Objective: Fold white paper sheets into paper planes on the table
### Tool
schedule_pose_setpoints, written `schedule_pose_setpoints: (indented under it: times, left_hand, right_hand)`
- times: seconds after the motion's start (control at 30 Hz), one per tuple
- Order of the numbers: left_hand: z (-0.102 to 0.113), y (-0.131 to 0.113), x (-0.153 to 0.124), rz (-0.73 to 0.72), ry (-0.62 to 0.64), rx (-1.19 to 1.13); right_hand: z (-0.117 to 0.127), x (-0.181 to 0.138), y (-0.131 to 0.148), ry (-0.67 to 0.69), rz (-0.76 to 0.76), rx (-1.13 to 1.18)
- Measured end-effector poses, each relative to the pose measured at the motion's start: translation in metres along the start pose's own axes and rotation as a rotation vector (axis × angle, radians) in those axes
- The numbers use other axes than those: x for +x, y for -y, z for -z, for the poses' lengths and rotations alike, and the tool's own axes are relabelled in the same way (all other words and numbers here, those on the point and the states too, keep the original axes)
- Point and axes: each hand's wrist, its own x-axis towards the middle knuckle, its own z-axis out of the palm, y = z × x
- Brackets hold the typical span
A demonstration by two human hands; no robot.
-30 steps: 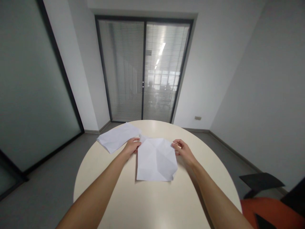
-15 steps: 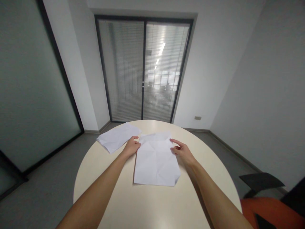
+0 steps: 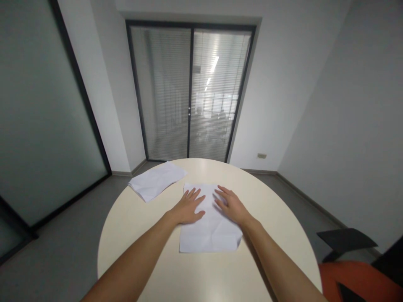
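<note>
Stack of white paper (image 3: 156,180): far-left area of round cream table (image 3: 138,218), well apart from hands. Left hand (image 3: 189,207): flat, palm down, fingers spread, pressing left half of creased sheet (image 3: 209,235); no grasp. Creased sheet: flat at table centre, crease lines visible, near-right corner slightly curled. Right hand (image 3: 231,205): flat, palm down, fingers extended, pressing right half of same sheet; no grasp. Far right: black-and-orange chair (image 3: 352,260) beside table edge.
</note>
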Motion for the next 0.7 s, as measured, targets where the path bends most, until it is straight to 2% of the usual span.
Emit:
schedule_pose_setpoints:
  times: [0.1, 0.17, 0.33, 0.43, 0.57, 0.63, 0.7]
  left_hand:
    - [-0.001, -0.001, -0.002, -0.010, 0.081, -0.034]
    - [-0.001, -0.001, -0.002, 0.007, 0.089, -0.029]
    - [0.000, 0.002, -0.001, 0.125, 0.033, 0.011]
    - [0.000, 0.006, 0.001, 0.184, -0.025, 0.051]
    - [0.001, 0.011, 0.003, 0.212, -0.170, 0.076]
    - [0.003, 0.012, 0.003, 0.202, -0.216, 0.051]
    - [0.004, 0.012, 0.002, 0.144, -0.210, 0.018]
  right_hand:
    - [-0.006, 0.000, 0.009, 0.228, 0.008, 0.032]
    - [-0.010, -0.001, 0.008, 0.302, -0.041, 0.003]
    - [-0.005, -0.003, -0.007, 0.230, -0.184, -0.140]
    - [0.002, -0.004, -0.009, 0.184, -0.119, -0.147]
    - [0.003, -0.006, -0.001, 0.269, 0.043, -0.015]
    - [0.001, -0.008, 0.001, 0.311, 0.045, 0.005]
    - [0.000, -0.008, -0.001, 0.315, 0.006, -0.017]
